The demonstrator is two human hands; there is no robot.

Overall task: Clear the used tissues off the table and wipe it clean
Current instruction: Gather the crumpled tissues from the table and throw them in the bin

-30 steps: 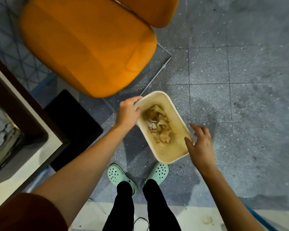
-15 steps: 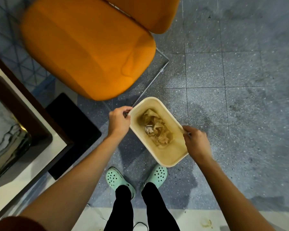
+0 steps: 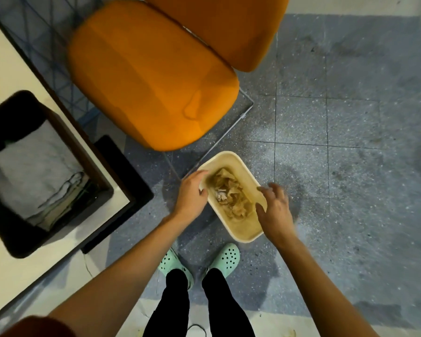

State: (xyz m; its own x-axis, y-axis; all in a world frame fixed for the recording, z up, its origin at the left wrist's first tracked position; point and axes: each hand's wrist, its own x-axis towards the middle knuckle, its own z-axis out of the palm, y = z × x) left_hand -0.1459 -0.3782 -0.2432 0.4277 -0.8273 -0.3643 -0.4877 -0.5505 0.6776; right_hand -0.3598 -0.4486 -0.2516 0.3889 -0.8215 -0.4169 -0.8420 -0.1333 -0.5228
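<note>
While my left hand [image 3: 192,194] curls fingers and thumb over the left rim of the bin [image 3: 243,235], clamping the edge to steady it, my right hand [image 3: 275,215] hangs spread over the opposite rim, fingers apart and holding nothing. It is blurred, so I cannot tell whether the thumb actually touches the wall. Inside, the used tissues [image 3: 229,198] lie in a crumpled brownish heap near the middle, below the rim, which suggests the clearing half of the job is done or nearly so. I have the bin on the floor [image 3: 350,142] just ahead of my shoes [image 3: 225,257], beside the front corner of the orange chair [image 3: 151,76], probably because that keeps it close to the table [image 3: 0,64] on my left without blocking it. On that table sits a dark box [image 3: 17,246] with what looks like a folded grey cloth [image 3: 32,171] in it. I judge that is what I would reach for to wipe, a step not yet begun.
</note>
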